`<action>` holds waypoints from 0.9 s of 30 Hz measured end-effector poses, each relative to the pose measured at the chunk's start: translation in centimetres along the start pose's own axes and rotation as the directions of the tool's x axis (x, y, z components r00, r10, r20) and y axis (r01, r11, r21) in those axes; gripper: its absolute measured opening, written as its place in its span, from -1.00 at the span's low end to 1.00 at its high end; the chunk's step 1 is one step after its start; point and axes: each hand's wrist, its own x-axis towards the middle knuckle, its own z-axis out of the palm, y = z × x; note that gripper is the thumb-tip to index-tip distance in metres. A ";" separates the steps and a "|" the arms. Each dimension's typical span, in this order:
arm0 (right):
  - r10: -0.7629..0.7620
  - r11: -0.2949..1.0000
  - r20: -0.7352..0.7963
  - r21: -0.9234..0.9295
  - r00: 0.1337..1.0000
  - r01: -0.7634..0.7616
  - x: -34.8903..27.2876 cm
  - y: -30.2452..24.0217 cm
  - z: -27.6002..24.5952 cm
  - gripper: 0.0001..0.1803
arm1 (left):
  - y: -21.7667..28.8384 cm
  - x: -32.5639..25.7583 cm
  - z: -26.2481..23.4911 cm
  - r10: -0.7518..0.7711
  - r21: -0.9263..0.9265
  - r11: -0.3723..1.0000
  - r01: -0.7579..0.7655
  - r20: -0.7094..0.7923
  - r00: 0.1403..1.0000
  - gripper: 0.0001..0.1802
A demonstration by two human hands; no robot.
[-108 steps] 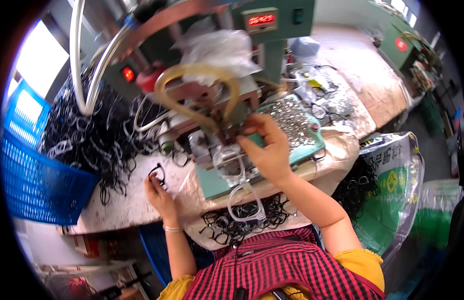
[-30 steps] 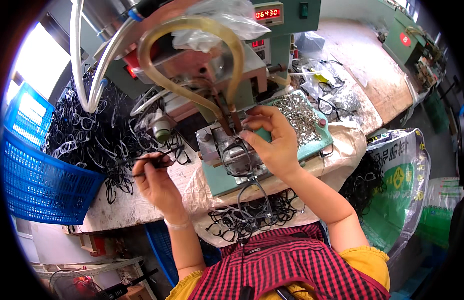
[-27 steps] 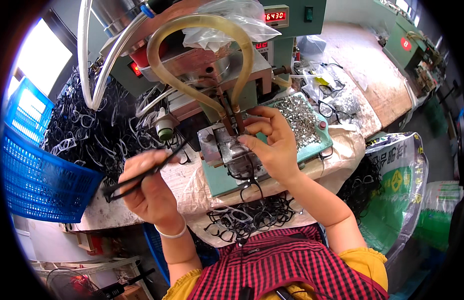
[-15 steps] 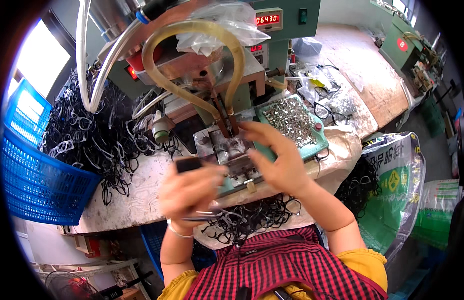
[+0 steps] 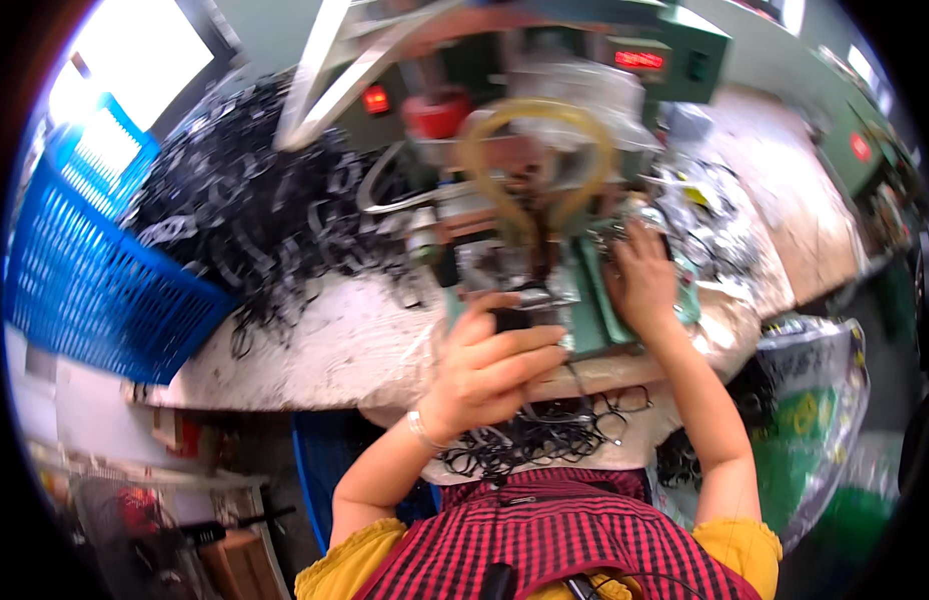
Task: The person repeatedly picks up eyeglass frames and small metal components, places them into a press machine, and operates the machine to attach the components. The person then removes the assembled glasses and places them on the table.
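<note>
At the front of the green-and-metal press (image 5: 484, 262), the left hand (image 5: 472, 372) was low before the fixture, its grip closed around a dark eyeglass frame (image 5: 512, 319) between thumb and fingers. Blur hid the frame's outline, so which part sat in the fingers could not be told. The right hand (image 5: 646, 280) reached over the green tray (image 5: 690, 300), its fingertips down among the small metal pieces (image 5: 639, 208); whether that grip had pinched one could not be told.

The frame looked very light and thin, probably plastic: stiff along its rims, a little springy, and smooth enough to slip or twist in a loose hold. It seemed best taken near the bridge or at a rim's outer corner, with light pressure, since squeezing across an open rim might bend it. The metal pieces looked hard, tiny and nearly weightless, likely to slide over one another; a fingertip pinch suited them best.

Below the left hand, more dark frames (image 5: 499, 447) lay tangled on a pale sheet near the apron. A larger heap (image 5: 264, 200) spread over the table (image 5: 314, 325) beside a blue basket (image 5: 104, 275).
</note>
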 end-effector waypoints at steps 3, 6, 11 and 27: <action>0.022 1.000 -0.073 0.018 0.997 -0.020 -0.3 1.9 -0.4 -0.84 | 1.5 -1.7 1.0 -0.106 -0.019 0.994 0.106 -0.048 0.993 -0.54; 0.113 0.989 -0.148 0.109 0.983 -0.097 -0.9 0.8 -1.3 -0.88 | 2.4 -7.8 1.5 -0.184 0.143 0.961 0.235 -0.302 0.935 -0.54; 0.338 0.927 -0.206 0.239 0.918 -0.288 -1.8 1.1 -1.9 -0.89 | -7.7 -14.0 -6.7 -0.519 0.298 0.559 0.774 -0.602 0.607 -0.71; 0.535 0.792 -0.136 0.425 0.834 -0.438 -5.2 0.3 -4.7 -0.86 | -16.9 -20.9 -6.8 -0.665 0.599 0.111 0.793 -0.548 0.508 -0.73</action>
